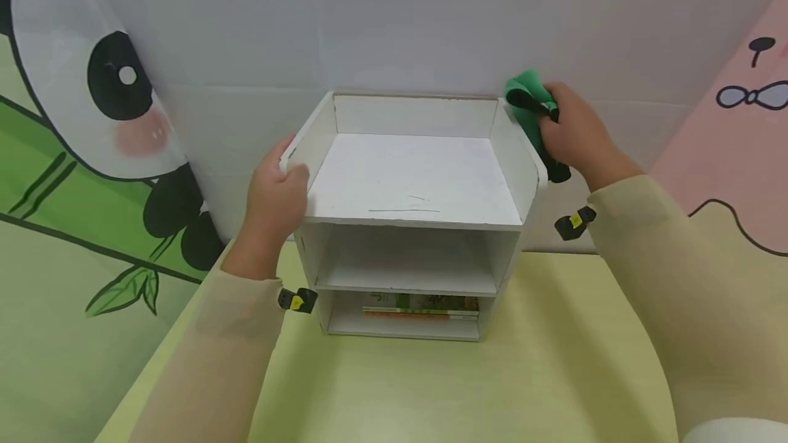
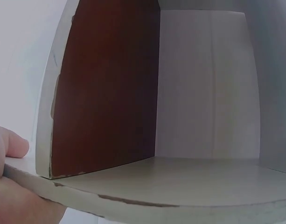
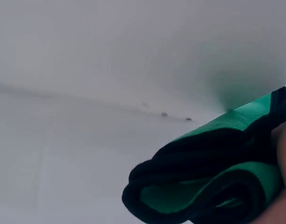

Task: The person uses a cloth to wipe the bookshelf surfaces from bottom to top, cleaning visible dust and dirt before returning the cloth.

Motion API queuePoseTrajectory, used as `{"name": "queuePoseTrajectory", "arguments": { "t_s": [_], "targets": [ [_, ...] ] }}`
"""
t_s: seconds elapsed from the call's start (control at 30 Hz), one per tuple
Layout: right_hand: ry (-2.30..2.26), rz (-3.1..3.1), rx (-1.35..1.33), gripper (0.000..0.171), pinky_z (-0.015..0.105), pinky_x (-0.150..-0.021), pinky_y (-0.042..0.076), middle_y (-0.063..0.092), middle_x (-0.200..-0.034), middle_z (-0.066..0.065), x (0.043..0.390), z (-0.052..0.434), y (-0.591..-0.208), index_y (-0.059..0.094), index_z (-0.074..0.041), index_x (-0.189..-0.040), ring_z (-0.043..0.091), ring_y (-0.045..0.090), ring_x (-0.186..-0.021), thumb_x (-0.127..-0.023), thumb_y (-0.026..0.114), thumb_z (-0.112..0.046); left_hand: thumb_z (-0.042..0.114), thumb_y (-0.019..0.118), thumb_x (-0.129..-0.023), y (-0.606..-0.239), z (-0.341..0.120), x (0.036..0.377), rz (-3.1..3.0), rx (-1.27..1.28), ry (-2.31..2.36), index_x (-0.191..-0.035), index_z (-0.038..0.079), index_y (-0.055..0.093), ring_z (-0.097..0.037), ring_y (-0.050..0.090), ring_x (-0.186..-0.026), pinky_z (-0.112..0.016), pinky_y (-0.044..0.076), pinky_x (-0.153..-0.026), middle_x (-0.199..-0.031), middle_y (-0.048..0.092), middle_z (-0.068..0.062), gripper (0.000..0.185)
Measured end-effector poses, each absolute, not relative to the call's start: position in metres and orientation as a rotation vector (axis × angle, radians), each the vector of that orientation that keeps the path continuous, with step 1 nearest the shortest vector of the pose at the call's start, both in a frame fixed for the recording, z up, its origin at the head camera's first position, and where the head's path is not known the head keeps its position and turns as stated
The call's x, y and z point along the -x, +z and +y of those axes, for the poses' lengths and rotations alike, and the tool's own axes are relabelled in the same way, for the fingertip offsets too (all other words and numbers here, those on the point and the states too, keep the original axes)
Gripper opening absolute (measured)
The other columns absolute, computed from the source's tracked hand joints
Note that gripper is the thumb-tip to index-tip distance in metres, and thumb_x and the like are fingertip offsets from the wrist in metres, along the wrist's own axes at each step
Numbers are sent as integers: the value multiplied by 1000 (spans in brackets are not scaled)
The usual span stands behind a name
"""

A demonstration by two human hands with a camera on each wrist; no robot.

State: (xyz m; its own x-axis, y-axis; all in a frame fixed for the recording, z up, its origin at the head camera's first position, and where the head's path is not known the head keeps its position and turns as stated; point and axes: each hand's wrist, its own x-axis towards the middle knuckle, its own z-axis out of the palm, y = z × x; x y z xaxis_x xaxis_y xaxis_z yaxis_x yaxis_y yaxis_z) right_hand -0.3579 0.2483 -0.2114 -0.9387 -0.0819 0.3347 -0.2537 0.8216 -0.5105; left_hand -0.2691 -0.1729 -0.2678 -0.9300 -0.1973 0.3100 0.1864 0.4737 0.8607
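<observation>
Centrally, a white shelf unit (image 1: 411, 224) stands on a pale yellow-green table (image 1: 554, 374), its back against a white wall (image 1: 394, 19). The left hand (image 1: 273, 200) reaches in from the lower left, forearm angled up and wrist bent; its fingers curl round the unit's left side panel at the front of the top tray, thumb resting on the panel's rim. In the left wrist view a fingertip (image 2: 12, 144) lies on the outer face of that panel, just above the tray's chipped front edge. The right hand (image 1: 575, 135) comes in from the right, forearm raised, and clenches a bunched green cloth (image 1: 528, 104) with dark edging against the upper rear of the right side panel. In the right wrist view the cloth (image 3: 212, 182) appears folded into thick rolls close to the white wall.

Shelf unit: white painted board, scuffed and chipped at the edges; open tray on top with low side and back walls; faint scratches on the tray floor.

Count: one shelf unit with three levels (top tray, two open compartments below); one cloth; one small stack of books (image 1: 421, 306) lying flat in the lowest compartment; two hands, both in cream sleeves.
</observation>
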Motion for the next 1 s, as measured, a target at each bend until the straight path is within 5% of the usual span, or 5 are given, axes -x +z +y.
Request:
{"name": "queuePoseTrajectory", "arguments": {
  "t_s": [0.27,0.53,1.0],
  "targets": [
    [545,-2847,-335,58,65,-112,30,38,-155,26,385,245,-180,24,-3,-162,46,38,-134,-107,36,-18,30,39,-105,-267,-171,270,-2360,8,-1454,-163,26,33,-33,41,-142,-69,32,-109,-160,40,-3,58],
    [507,-2894,-495,63,62,-119,20,27,-164,25,398,238,-184,18,-3,-164,46,26,-148,-103,33,-6,30,38,-105,-264,-175,269,-2373,-5,-1464,-164,26,32,-31,38,-144,-67,30,-112,-162,38,-2,59],
    [555,-2912,-495,60,64,-117,23,35,-161,22,395,240,-185,32,-7,-161,46,29,-146,-101,35,-7,30,39,-106,-263,-173,268,-2354,-12,-1485,-163,27,33,-33,40,-142,-68,31,-111,-161,39,-3,58]
  ]
}}
